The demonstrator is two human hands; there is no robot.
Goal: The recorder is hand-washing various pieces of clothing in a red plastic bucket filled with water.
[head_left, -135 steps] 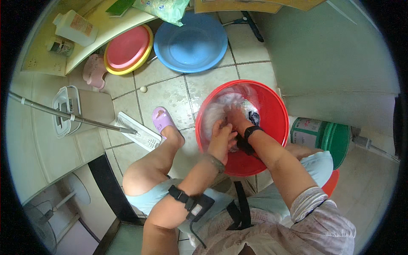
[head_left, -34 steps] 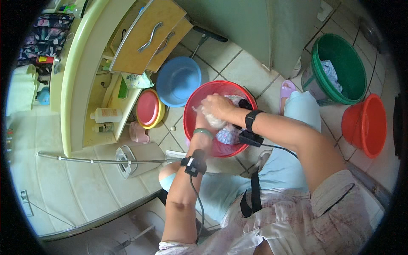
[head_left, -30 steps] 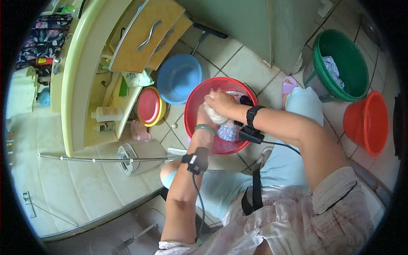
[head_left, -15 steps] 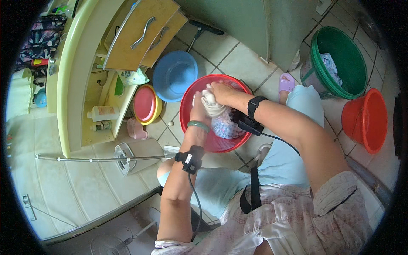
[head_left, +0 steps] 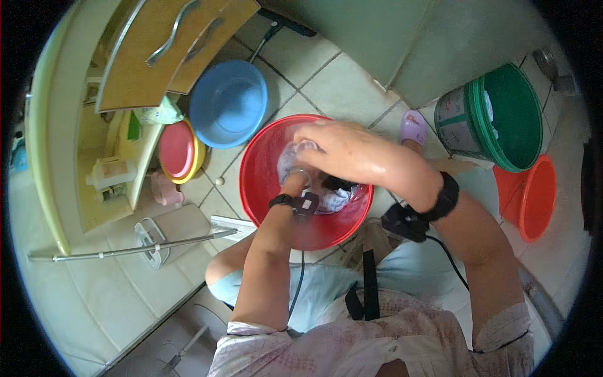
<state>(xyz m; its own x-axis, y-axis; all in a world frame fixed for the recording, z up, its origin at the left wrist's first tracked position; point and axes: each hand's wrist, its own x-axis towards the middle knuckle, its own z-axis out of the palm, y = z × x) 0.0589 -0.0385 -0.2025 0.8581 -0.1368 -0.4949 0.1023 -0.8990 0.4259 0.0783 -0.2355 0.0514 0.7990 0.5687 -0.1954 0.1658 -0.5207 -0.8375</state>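
Inside the red basin [head_left: 252, 210] on the floor, a wet pale cloth [head_left: 286, 158] is bunched at the left of my hands. My right hand [head_left: 320, 143] reaches across from the right with its fingers curled onto this cloth, a little blurred. Below it, my left hand [head_left: 293, 183] grips the lower part of the cloth; its fingertips are hidden. A green bangle [head_left: 307, 178] shows at the left wrist. Patterned light-blue fabric [head_left: 333, 201] lies in the basin below my right hand, beside something dark.
A blue basin [head_left: 228, 103] and stacked yellow and red basins [head_left: 178, 151] stand to the left, near the open cabinet [head_left: 94, 207]. At right are a green bucket [head_left: 512, 119] holding cloth and an orange bucket [head_left: 534, 198]. A long-handled squeegee [head_left: 286, 22] lies beyond.
The twisted cloth has sunk lower and bunched up in the basin. My right forearm has swung across higher and flatter, covering part of my left hand. The whole view has shifted.
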